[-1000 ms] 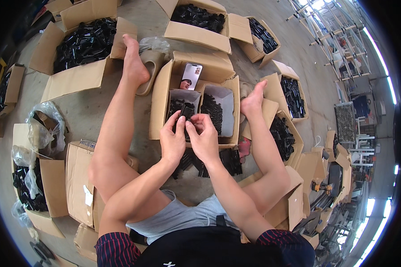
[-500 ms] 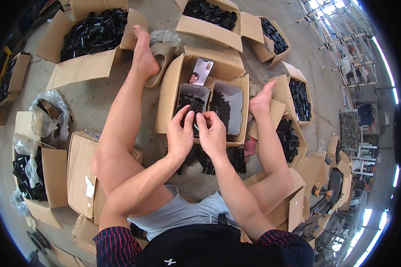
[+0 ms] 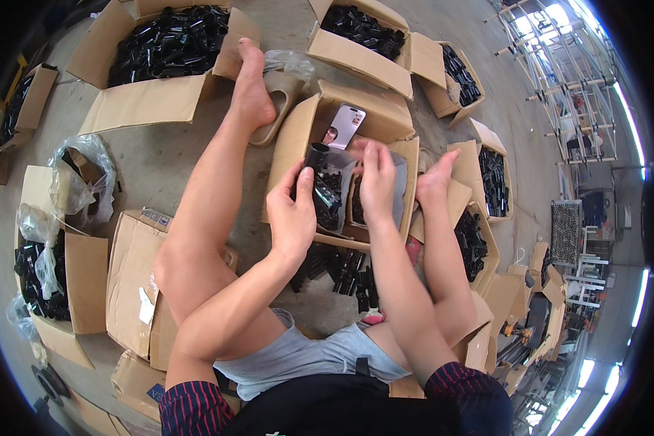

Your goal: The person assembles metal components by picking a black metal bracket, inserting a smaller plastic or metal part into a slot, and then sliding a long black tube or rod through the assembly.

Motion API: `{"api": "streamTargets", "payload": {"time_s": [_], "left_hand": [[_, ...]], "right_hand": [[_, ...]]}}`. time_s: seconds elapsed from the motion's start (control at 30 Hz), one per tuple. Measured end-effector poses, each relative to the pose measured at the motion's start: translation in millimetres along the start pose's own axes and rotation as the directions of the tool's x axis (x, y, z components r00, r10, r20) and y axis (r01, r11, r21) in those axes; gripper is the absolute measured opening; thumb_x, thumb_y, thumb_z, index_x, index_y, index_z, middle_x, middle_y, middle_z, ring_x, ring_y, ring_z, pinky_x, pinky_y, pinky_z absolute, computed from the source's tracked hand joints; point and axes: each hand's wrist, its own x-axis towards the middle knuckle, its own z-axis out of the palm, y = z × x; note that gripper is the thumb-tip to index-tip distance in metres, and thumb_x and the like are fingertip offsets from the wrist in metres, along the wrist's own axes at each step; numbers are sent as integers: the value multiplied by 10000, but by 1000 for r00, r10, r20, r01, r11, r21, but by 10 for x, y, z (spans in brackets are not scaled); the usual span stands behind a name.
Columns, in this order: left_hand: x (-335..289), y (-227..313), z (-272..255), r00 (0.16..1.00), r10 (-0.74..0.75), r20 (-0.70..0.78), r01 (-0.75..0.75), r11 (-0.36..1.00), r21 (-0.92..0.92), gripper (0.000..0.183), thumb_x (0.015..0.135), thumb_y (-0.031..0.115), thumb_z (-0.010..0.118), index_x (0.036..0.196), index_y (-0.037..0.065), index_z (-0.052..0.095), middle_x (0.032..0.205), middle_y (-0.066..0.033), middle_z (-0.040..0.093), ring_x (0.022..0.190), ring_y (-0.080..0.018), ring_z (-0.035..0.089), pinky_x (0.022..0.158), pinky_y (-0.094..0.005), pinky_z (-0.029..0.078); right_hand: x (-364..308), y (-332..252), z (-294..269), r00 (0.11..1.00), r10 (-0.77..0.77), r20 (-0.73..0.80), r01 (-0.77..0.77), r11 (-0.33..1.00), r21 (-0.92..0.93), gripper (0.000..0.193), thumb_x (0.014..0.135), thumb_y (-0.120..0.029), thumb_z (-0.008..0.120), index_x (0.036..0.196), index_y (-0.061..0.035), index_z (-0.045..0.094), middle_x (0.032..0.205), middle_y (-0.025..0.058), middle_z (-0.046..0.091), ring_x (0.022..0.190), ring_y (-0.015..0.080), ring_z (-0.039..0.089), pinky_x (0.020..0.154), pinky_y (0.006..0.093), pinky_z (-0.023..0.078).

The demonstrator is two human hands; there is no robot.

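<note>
My left hand [image 3: 292,214] is closed on a short black plastic tube [image 3: 317,154], gripping it between thumb and fingers with its round end upward. To the right of it, my right hand [image 3: 377,185] hovers over the right compartment of the cardboard box [image 3: 307,134] between my legs. Its fingers are smeared by motion, so what they hold cannot be made out. Under my left hand, the left compartment holds several black parts [image 3: 329,190]. The right compartment's contents are mostly hidden by my right hand. A phone [image 3: 344,126] with a lit screen leans against the box's far inner wall.
More black tubes [image 3: 341,270] lie on the floor before the box. Open cartons of black parts [image 3: 168,43] surround me. A closed carton [image 3: 134,283] stands by my left leg, a clog [image 3: 280,105] near my left foot. Metal racks [image 3: 559,87] stand far right.
My hands have parted: the right has moved right and away over the right compartment, while the left keeps the tube. The whole view has shifted slightly, and fewer tubes show on the floor.
</note>
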Motion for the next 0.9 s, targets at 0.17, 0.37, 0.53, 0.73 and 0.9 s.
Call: {"api": "streamTargets", "payload": {"time_s": [0.17, 0.37, 0.53, 0.73, 0.9], "left_hand": [[193, 235, -113, 996, -76, -45, 68, 984, -165, 386, 1053, 200, 584, 1310, -88, 601, 1061, -51, 695, 947, -67, 564, 867, -240, 470], [221, 283, -170, 994, -105, -34, 97, 977, -189, 406, 1055, 221, 589, 1324, -82, 591, 1080, -52, 694, 957, -65, 566, 871, -239, 471], [186, 329, -145, 994, -112, -16, 107, 975, -194, 392, 1054, 213, 586, 1313, -80, 602, 1078, -51, 697, 945, -66, 572, 870, -243, 476], [195, 312, -144, 995, -99, -30, 92, 982, -166, 382, 1055, 208, 584, 1307, -77, 608, 1079, -53, 699, 956, -70, 577, 876, -247, 476], [200, 282, -149, 993, -115, -18, 110, 976, -188, 384, 1054, 207, 584, 1312, -77, 604, 1085, -54, 697, 965, -71, 575, 878, -248, 474]], "right_hand": [[605, 342, 170, 834, -438, 336, 506, 365, -782, 572, 965, -340, 634, 1446, -74, 476, 1451, 196, 531, 1240, 354, 542, 993, 469, 432], [686, 615, 347, 829, -355, 433, 503, 133, -854, 831, 950, -518, 598, 1596, -127, 251, 1550, 164, 445, 1461, 385, 329, 1096, 671, 211], [731, 681, 383, 851, -305, 427, 465, 59, -884, 852, 957, -565, 557, 1600, -114, 227, 1562, 157, 429, 1500, 386, 270, 1140, 680, 142], [701, 710, 363, 867, -235, 439, 469, 90, -879, 815, 985, -574, 506, 1582, -78, 259, 1545, 171, 449, 1492, 372, 302, 1135, 683, 146], [600, 701, 314, 863, -139, 487, 503, 133, -854, 726, 1004, -559, 489, 1496, -31, 417, 1328, 211, 622, 1381, 361, 469, 1124, 650, 184]]}}
